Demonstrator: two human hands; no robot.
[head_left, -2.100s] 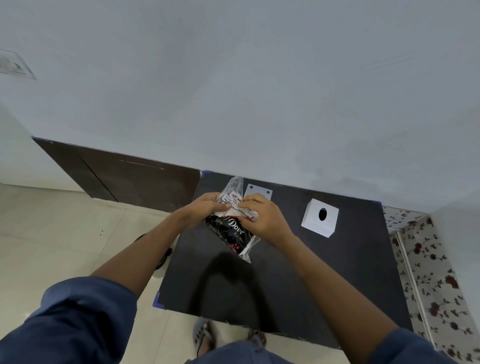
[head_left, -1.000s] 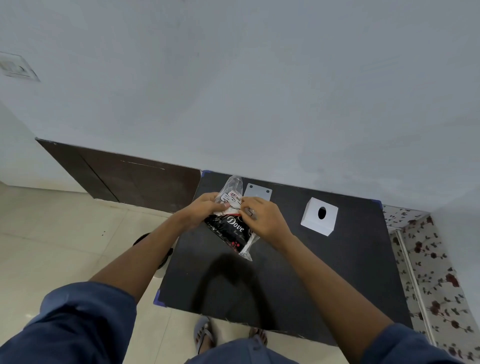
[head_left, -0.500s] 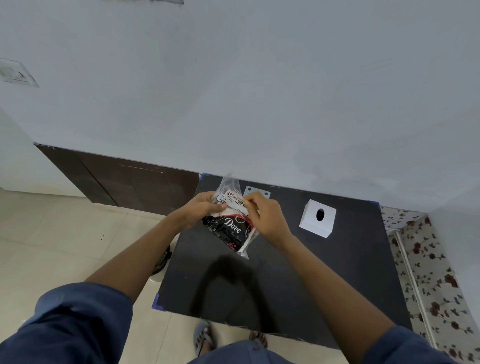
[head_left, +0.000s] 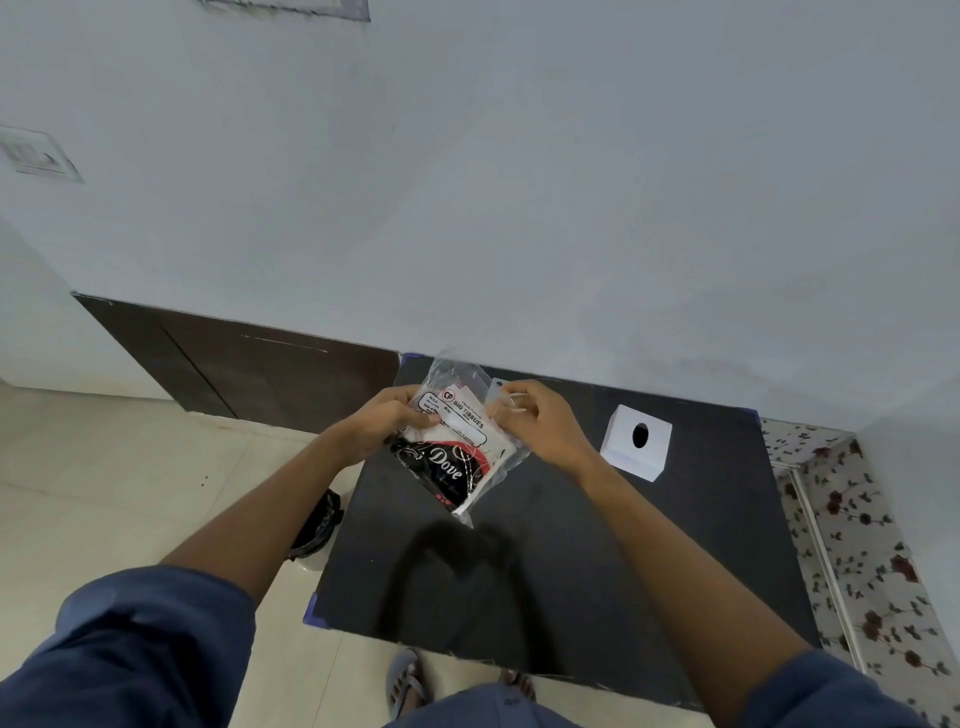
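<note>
A clear plastic tissue pack (head_left: 457, 457) with a white label and a black-and-red printed part is held above the far left of a black table (head_left: 571, 582). My left hand (head_left: 387, 421) grips the pack's left side near the label. My right hand (head_left: 540, 421) pinches the clear plastic at the pack's upper right edge. The pack hangs tilted, its lower corner pointing toward the table.
A white box (head_left: 636, 441) with a round black hole sits on the table to the right of my hands. A small white plate (head_left: 497, 385) with holes lies behind the pack, mostly hidden. A wall rises behind; tiled floor lies left; a floral surface lies right.
Both hands have lifted the pack slightly off the table. My right hand moved from lying over the label to pinching the plastic at the upper right edge.
</note>
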